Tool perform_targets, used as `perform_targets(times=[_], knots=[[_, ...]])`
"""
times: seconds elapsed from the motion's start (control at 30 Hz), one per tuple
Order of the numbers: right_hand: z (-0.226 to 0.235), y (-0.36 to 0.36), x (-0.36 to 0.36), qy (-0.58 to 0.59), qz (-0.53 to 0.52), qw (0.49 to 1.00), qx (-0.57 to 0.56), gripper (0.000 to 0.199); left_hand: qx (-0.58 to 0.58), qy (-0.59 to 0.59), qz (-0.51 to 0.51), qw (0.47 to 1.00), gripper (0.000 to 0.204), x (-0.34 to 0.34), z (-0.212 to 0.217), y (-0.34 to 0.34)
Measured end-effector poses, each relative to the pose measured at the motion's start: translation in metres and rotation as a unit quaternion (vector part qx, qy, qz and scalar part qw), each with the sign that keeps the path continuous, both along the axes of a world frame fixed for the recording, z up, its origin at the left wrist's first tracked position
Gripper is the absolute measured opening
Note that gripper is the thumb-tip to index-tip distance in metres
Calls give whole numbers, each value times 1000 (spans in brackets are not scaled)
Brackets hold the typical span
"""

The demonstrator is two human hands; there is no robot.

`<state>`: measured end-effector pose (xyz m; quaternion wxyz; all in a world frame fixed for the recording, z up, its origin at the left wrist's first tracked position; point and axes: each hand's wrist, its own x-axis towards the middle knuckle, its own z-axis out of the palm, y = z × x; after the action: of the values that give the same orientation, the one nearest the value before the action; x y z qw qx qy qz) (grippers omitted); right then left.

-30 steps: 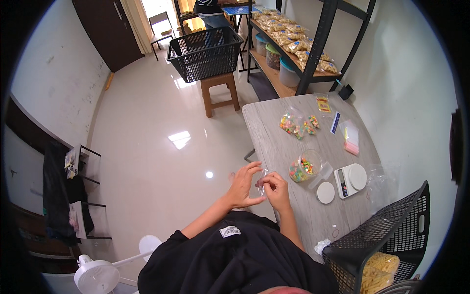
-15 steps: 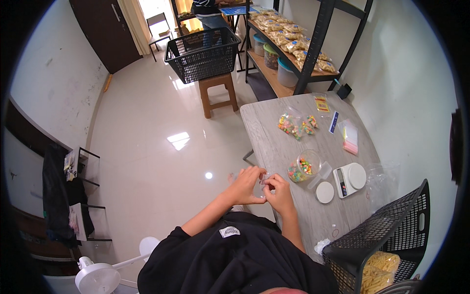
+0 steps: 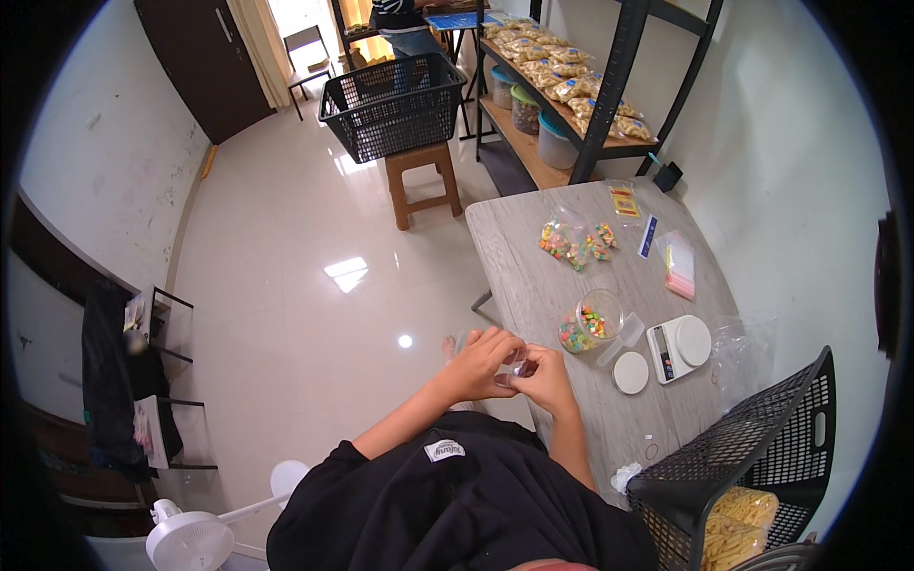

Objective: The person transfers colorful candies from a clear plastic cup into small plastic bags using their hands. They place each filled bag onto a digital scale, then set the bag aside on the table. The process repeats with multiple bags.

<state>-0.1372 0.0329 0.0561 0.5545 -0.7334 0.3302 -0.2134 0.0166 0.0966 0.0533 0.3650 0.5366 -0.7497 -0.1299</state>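
My left hand and my right hand meet just off the table's left edge. Between them they pinch a small, clear plastic bag, mostly covered by the fingers. Right of the hands stands a clear jar of colourful candies, its open mouth tilted toward the right. Close by it lie a clear plastic scoop and a round white lid. A white kitchen scale sits beyond the lid. Farther back on the table are filled candy bags.
A stack of empty bags and a blue-white strip lie on the grey table. A black basket leans at lower right. Another basket rests on a brown stool. Behind is a shelf of snack packs; a person stands beyond.
My hands have rolled and closed nearer together around the clear bag, and the fingers have shifted their pinch. Things on the table stay where they were.
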Motion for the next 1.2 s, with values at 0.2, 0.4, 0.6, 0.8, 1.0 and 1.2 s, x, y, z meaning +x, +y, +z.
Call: perform_targets(times=[0.2,0.4,0.6,0.8,1.0,1.2], knots=[[0,-2,-3,10,12,998,-66,36,36,49,-25,998,61,2,2,1],[-6,-6,-9,6,34,999,-20,28,46,31,-30,998,56,5,-4,0],[-11,-3,-10,22,14,1000,-3,25,-2,35,-49,998,47,-3,-6,0],[-21,2,-18,93,-17,994,-63,34,29,43,-53,997,44,-8,-17,0],[-1,4,-16,157,-12,981,-110,35,4,13,-37,999,46,-1,-11,-4],[9,8,-35,16,-46,994,-101,28,78,147,-23,986,49,-16,-13,-6]])
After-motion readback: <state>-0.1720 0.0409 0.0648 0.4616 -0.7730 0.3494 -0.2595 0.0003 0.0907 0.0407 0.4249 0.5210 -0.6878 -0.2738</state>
